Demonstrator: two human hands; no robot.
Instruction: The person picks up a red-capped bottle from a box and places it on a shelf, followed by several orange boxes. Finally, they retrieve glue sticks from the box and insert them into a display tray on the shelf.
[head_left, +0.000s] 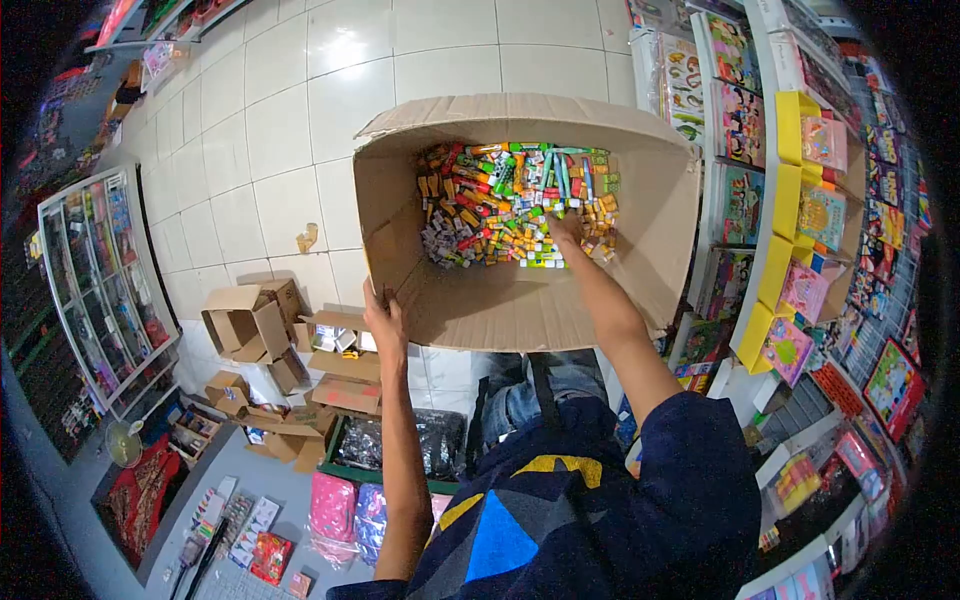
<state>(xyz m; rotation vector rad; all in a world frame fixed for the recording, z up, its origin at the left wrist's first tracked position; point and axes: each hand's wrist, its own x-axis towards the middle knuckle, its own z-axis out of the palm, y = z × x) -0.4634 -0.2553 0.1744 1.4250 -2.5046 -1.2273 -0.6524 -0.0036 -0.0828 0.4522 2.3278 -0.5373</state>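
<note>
A large open cardboard box [480, 310] stands in front of me, its bottom partly covered by many small colourful tubes and sticks [490, 205]. My left hand [384, 315] grips the box's near left edge, fingers on the wall. Inside the box, my right hand [565, 228] reaches down onto the pile at its right part. Its fingers look bent at a green and white tube, but whether they hold it is too small to tell.
Shelves with books and yellow holders [785, 200] line the right side. Smaller open boxes [245, 325] stand at the lower left, near a green crate [345, 455] with dark packets. A glass display case [105, 285] is at the far left.
</note>
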